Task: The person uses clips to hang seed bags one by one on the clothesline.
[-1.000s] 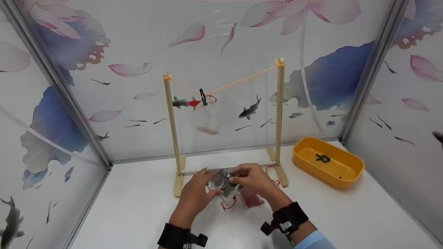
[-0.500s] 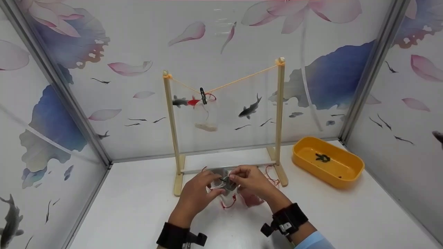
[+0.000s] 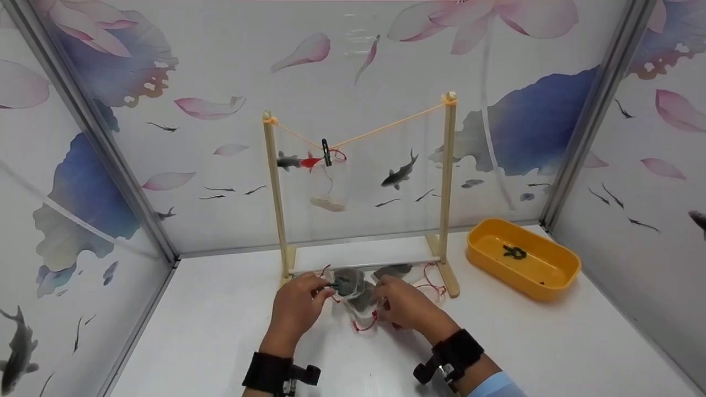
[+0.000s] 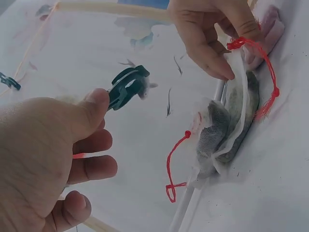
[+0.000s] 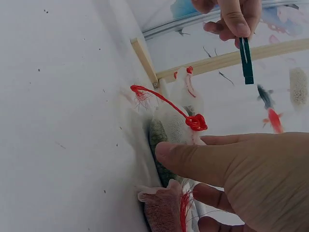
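Note:
My left hand (image 3: 298,306) pinches a dark green clothespin (image 4: 126,87) between thumb and index finger, held up to the left of the bags; its other fingers are loosely bent. My right hand (image 3: 405,300) is at a white mesh drawstring bag (image 5: 181,126) with greenish filling and a red cord, its thumb across the near side and its fingers on the far side. Beside it lies a mesh bag with dark grey filling (image 4: 212,128). A pinkish mesh bag (image 5: 161,210) lies close to the right hand, partly hidden in the head view.
Behind the hands stands a wooden rack (image 3: 448,182) with an orange string (image 3: 386,127) sagging between its posts. A pale-filled bag (image 3: 328,204) hangs from it by a dark clip (image 3: 326,153). A yellow bin (image 3: 502,277) at right holds dark green clothespins (image 3: 514,252).
My hands have moved apart. The left has drawn left with the clothespin; the right has shifted a little right and down onto the bags. More of the bags now shows between them.

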`<state>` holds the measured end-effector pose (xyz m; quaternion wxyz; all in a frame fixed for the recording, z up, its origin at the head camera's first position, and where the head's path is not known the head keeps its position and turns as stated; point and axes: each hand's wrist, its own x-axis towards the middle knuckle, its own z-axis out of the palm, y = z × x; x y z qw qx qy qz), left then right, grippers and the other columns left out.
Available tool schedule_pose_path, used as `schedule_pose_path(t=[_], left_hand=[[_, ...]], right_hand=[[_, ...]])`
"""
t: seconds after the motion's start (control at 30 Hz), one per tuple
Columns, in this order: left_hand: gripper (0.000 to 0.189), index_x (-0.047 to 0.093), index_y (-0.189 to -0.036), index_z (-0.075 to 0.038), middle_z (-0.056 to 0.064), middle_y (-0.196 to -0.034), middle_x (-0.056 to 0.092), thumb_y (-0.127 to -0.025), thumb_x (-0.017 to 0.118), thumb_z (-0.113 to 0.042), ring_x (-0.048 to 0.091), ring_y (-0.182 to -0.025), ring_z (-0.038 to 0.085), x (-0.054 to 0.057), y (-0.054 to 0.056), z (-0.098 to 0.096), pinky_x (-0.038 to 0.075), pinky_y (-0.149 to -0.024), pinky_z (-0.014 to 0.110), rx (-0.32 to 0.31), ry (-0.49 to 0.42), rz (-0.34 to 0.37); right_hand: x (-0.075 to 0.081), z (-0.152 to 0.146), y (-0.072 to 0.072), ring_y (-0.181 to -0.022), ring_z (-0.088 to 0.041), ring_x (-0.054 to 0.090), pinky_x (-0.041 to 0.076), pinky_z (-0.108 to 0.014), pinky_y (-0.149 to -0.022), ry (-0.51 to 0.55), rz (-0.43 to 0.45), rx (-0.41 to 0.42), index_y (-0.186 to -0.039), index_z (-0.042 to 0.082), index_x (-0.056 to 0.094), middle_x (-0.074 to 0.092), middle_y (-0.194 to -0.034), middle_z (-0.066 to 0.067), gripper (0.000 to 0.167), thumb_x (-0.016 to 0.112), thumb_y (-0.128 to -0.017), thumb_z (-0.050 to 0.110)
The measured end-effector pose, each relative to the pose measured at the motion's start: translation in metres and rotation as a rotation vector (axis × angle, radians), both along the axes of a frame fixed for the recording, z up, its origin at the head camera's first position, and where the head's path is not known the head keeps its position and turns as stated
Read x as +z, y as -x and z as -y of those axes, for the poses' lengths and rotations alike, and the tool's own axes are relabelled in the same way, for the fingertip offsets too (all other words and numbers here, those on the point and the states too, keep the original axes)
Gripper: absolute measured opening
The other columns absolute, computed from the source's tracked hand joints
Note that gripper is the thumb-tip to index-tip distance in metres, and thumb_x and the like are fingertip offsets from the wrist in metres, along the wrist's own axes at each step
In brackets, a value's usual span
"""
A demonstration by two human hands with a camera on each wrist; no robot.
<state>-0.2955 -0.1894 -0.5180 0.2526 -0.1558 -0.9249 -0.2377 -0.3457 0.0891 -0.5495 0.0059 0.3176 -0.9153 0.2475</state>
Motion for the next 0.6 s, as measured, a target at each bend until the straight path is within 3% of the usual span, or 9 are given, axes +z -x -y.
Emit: schedule_pose_path(t=[0.13, 0.3, 0.6], left_hand=[[0.012, 0.089, -0.104, -0.014, -0.004, -0.088, 0.075, -0.097, 0.091, -0.024, 0.068, -0.077, 0.010, 0.000, 0.000, 0.001, 0.058, -0.068, 0.029, 0.018, 0.008, -0.038], [0.011, 0.089, -0.101, -0.015, -0.004, -0.086, 0.076, -0.098, 0.090, -0.025, 0.069, -0.075, 0.009, 0.002, 0.000, 0.000, 0.057, -0.067, 0.029, 0.011, 0.018, -0.074], [0.010, 0.088, -0.100, -0.014, -0.002, -0.090, 0.081, -0.098, 0.090, -0.024, 0.077, -0.080, 0.015, 0.004, -0.001, 0.001, 0.063, -0.068, 0.035, 0.035, 0.029, -0.137]], right_hand=[[-0.003, 0.002, -0.001, -0.106, -0.015, 0.068, 0.064, -0.037, -0.090, -0.031, -0.115, -0.009, -0.110, 0.017, 0.089, 0.072, -0.116, 0.001, 0.013, 0.089, -0.098, 0.010], [-0.002, 0.004, 0.001, -0.106, -0.019, 0.074, 0.066, -0.042, -0.092, -0.009, -0.204, -0.043, -0.109, 0.016, 0.089, 0.074, -0.110, 0.001, 0.008, 0.085, -0.103, 0.014], [0.018, 0.007, 0.005, -0.096, -0.015, 0.074, 0.066, -0.040, -0.086, 0.166, -0.127, -0.193, -0.115, 0.014, 0.084, 0.079, -0.106, 0.001, 0.008, 0.078, -0.109, 0.014]])
